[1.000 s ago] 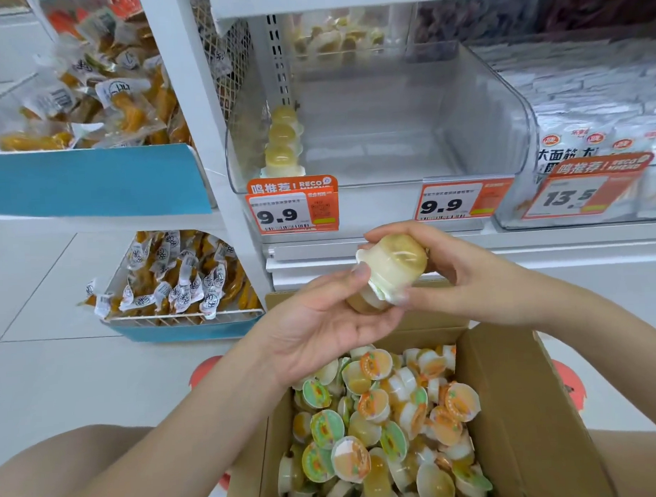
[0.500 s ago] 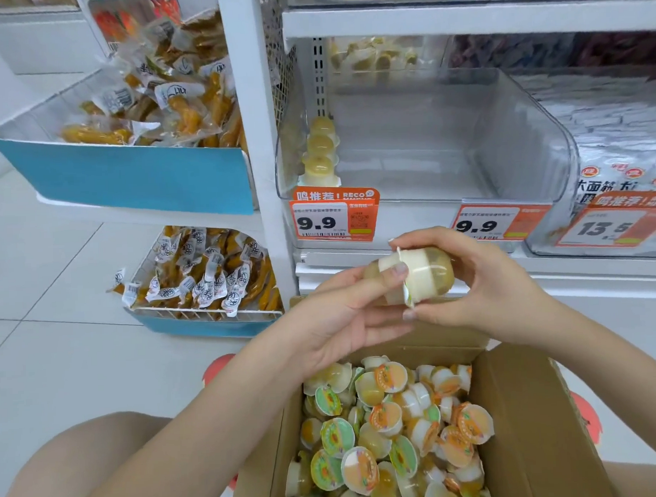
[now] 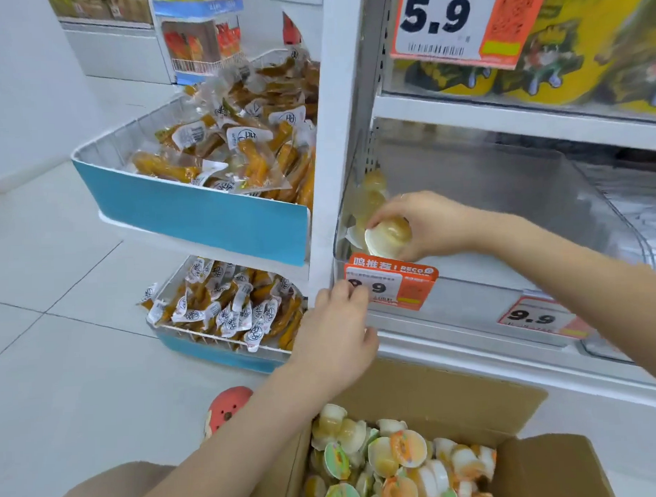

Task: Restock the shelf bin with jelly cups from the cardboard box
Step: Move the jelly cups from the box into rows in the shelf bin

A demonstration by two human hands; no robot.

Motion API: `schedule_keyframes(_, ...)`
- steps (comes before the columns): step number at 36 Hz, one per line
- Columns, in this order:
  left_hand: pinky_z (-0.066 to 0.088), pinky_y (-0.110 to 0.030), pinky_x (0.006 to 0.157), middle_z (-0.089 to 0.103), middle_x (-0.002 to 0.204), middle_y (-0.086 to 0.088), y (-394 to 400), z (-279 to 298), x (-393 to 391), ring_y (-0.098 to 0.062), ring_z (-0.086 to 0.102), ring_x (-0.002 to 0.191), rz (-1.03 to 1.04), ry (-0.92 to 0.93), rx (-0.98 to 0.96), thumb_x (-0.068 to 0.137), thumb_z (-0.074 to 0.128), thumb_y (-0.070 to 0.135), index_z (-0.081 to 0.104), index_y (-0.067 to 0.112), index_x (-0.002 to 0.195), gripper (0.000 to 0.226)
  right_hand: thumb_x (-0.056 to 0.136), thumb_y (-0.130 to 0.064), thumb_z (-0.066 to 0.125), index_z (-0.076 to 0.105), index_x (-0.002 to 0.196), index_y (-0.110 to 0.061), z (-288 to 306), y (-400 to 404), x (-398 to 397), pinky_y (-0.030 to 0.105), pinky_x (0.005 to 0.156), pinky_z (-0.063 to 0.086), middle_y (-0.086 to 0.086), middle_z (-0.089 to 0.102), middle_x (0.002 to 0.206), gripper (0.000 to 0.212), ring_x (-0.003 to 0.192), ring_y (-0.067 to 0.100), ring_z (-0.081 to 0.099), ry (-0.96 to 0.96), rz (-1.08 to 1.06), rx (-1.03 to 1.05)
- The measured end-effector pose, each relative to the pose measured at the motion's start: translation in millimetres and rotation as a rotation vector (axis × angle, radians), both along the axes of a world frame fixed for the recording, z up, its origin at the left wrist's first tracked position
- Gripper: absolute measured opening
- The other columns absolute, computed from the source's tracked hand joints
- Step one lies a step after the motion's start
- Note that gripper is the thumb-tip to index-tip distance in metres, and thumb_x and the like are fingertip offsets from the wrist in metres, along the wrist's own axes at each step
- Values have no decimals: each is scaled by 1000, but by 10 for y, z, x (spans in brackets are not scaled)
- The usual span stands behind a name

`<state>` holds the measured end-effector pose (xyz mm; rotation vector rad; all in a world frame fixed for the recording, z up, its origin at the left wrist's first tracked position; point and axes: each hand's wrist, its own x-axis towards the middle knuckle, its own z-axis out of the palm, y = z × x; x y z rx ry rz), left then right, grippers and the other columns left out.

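Head | right hand (image 3: 422, 222) grips jelly cup (image 3: 387, 237) | lid faces camera

Right hand (image 3: 422, 222) carried jelly cup (image 3: 389, 238) into bin (image 3: 597, 216); left hand (image 3: 337, 333) released.

The cardboard box (image 3: 454, 400) sits on the floor (image 3: 62, 350) before the shelf, jelly cups (image 3: 397, 454) heaped in it. The shelf bin (image 3: 597, 216) stands above and behind it, a row of cups (image 3: 373, 194) along its left wall. Snack trays (image 3: 191, 212) hang left of the shelf post (image 3: 333, 136).
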<state>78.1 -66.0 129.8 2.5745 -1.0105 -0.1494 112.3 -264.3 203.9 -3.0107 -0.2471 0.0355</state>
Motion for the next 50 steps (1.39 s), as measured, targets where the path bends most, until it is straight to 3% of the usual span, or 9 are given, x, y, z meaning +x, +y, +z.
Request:
schedule_keyframes(8,43,-36,88,37,123,-3,-50,51,111,-23,38,114,-72,-49,57,93,45,30,39,18,126,36,76,-25,74,62,120,-20,-192,109,274,32,91,45,0,65,117,46,108,19,58,72,181,-79)
schedule_keyframes(23,40,-33,93,33,123,-5,-197,60,50,-22,36,118,-33,-19,66,92,47,39,39,18,131,45,83,-20,62,57,117,-15,-376,80,417,43,86,50,6,63,113,35,103,24,59,189,187,-67)
schedule_keyframes(26,40,-33,93,33,122,-6,-202,61,56,-23,36,118,-34,-21,72,92,48,38,39,17,130,44,82,-19,66,54,122,-12,-334,66,360,38,91,47,6,59,119,42,109,23,56,186,170,-34)
schedule_keyframes(28,40,-33,91,32,122,-7,-201,59,58,-23,37,117,-36,-19,80,92,48,37,39,16,129,44,79,-20,73,50,129,-14,-278,44,299,24,92,42,3,57,125,56,112,17,54,164,158,-12)
schedule_keyframes(31,42,-34,89,33,122,-8,-189,53,63,-25,37,116,-44,-28,86,92,48,35,40,14,130,44,76,-20,77,48,134,-15,-117,-1,152,8,81,30,-1,55,130,65,105,5,47,89,91,64)
schedule_keyframes(35,43,-35,87,34,122,-7,-160,40,60,-24,39,116,-53,-62,81,92,48,35,40,14,131,44,77,-18,77,60,122,-18,77,-152,-242,16,90,44,-2,61,117,48,101,7,54,-149,-48,265)
schedule_keyframes(41,43,-40,90,41,127,-7,-164,-102,-49,-26,41,119,-69,-67,104,93,46,30,44,13,128,39,78,-11,75,61,114,-26,-89,-221,-1142,11,81,46,-9,60,101,42,92,6,54,-428,-249,461)
schedule_keyframes(45,46,-42,89,49,120,-7,-228,-489,-352,-26,47,113,-101,76,135,94,46,29,53,12,120,32,78,-11,74,57,119,-26,-383,-140,-1676,19,74,51,-8,62,101,47,90,14,58,-402,-375,692)
schedule_keyframes(50,45,-40,88,50,119,-11,-116,-1203,-555,-30,49,113,-179,290,348,91,49,20,54,11,118,29,77,-9,76,60,104,-31,-1054,-13,-2058,12,74,47,-9,63,99,39,92,6,56,-174,-458,751)
